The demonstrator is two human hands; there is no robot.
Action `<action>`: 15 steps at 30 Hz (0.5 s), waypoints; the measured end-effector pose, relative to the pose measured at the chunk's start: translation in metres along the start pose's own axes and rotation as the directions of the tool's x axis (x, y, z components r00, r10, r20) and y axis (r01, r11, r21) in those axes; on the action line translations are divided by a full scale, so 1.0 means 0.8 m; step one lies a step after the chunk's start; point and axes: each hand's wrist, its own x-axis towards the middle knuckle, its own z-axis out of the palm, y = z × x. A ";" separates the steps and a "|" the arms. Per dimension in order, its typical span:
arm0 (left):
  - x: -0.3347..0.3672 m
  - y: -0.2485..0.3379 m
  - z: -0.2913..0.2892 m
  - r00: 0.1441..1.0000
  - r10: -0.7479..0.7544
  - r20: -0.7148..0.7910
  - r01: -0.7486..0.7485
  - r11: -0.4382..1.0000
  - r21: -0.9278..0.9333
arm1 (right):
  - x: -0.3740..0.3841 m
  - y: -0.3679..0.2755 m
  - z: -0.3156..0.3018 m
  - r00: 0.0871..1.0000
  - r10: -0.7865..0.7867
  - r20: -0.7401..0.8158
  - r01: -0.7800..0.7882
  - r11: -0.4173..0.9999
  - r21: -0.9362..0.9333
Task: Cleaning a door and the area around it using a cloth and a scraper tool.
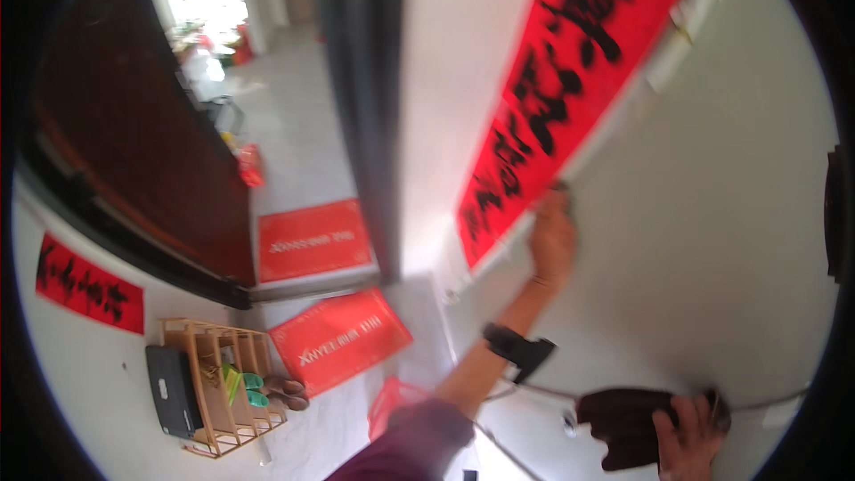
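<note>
A long red paper banner (552,98) with black brush writing runs slantwise along the wall strip beside the doorway. My left hand (552,236), with a black watch (518,349) on its wrist, reaches up to the banner's lower right edge. Its fingers look closed together and are blurred. A small dark spot shows at the fingertips, but I cannot tell what it is. At the lower right, the fingers of my right hand (688,438) bend over a dark brown object (619,428) with a wavy edge, whose kind is unclear.
Two red mats (343,340) lie at the threshold. An open dark brown door (134,116) stands at the left. Below it are a wooden shoe rack (214,383) with green slippers and a shorter red paper strip (89,289) on the wall. A cable (539,390) runs near my right hand.
</note>
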 end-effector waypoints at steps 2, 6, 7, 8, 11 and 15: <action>-0.038 -0.084 -0.014 0.905 -0.393 0.162 0.424 0.812 -0.400 | 0.033 -0.014 -0.017 0.996 0.077 0.045 -0.079 0.996 0.042; -0.070 -0.159 -0.066 0.958 -0.246 0.144 0.202 0.943 0.265 | 0.037 -0.012 -0.001 0.989 0.140 0.057 -0.147 0.975 0.165; -0.083 -0.167 -0.064 0.917 -0.358 0.175 0.299 0.909 0.292 | 0.036 -0.010 -0.003 0.987 0.140 0.073 -0.150 0.977 0.154; -0.091 -0.176 -0.060 0.914 -0.367 0.175 0.309 0.907 0.287 | 0.037 -0.009 -0.004 0.994 0.106 0.039 -0.110 0.985 0.130; -0.094 -0.174 -0.066 0.927 -0.322 0.193 0.285 0.938 0.196 | 0.036 -0.016 -0.005 0.997 0.072 0.011 -0.073 0.991 0.115; -0.050 -0.071 -0.039 0.977 -0.191 0.101 0.183 0.980 0.081 | 0.029 -0.014 0.000 0.999 0.038 -0.003 -0.038 0.999 0.008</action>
